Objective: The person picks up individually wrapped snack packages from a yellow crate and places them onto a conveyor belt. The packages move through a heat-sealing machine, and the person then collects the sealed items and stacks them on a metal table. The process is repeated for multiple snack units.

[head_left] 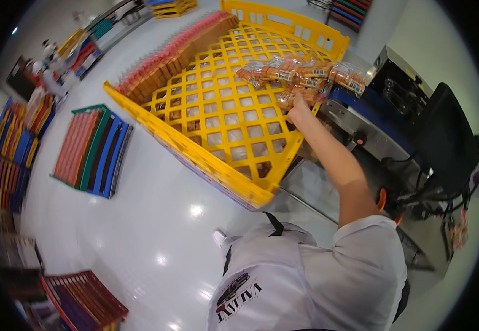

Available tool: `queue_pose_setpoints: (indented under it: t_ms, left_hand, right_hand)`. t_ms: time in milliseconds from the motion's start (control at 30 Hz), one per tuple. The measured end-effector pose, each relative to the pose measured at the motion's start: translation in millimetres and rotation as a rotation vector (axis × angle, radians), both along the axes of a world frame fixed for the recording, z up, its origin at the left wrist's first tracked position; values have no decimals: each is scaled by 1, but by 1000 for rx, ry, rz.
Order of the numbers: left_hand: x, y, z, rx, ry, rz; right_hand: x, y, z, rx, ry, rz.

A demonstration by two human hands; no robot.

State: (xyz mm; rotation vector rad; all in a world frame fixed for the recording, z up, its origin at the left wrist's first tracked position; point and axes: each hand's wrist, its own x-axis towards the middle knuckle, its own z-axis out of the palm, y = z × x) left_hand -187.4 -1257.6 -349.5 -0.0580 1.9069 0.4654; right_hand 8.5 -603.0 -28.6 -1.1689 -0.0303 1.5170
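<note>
My right hand reaches to the right side of a large yellow lattice crate. Its fingers close on the near end of a clear-wrapped bread pack, though the fingertips are partly hidden. Beside and beyond it lies a loose heap of similar packs with orange-brown contents and white labels, one of them resting on the machine's edge. Along the crate's far left side stands a tight row of packs with pinkish-red tops. More wrapped goods show beneath the crate's open grid. My left hand is out of view.
A conveyor-like machine with a black screen adjoins the crate on the right. On the left floor stand a green-and-blue crate stack, a dark red crate and tall stacked crates. People work far left.
</note>
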Motion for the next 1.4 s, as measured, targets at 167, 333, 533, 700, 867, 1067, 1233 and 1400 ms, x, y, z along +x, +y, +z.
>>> queue_pose_setpoints:
  t_ms: [167,333,533,700,867,1067,1233,1400]
  left_hand:
    - [-132,42,-3,116,0,-30]
    - [-343,106,28,393,215,247]
    - [-439,203,74,700,426,384]
    - [-320,263,-6,346,-72,-95]
    - [-54,335,-72,625,312,-1922]
    - [278,292,28,475,-536,-1985]
    - [441,202,131,364,-998,-2389]
    - [579,168,199,548,-1194,-2503]
  right_hand:
    - [-45,4,-3,-114,-333,-283]
    - [-94,8,-26,-21,-467,540]
    - [-106,-98,70,742,-1035,1632]
    - [10,-260,126,759,-1066,826]
    - [128,-477,40,261,-695,38]
    - [144,-650,-40,216,-653,115]
    - [206,-684,-56,113,-579,137]
    - [298,-676,-40,-161,-667,198]
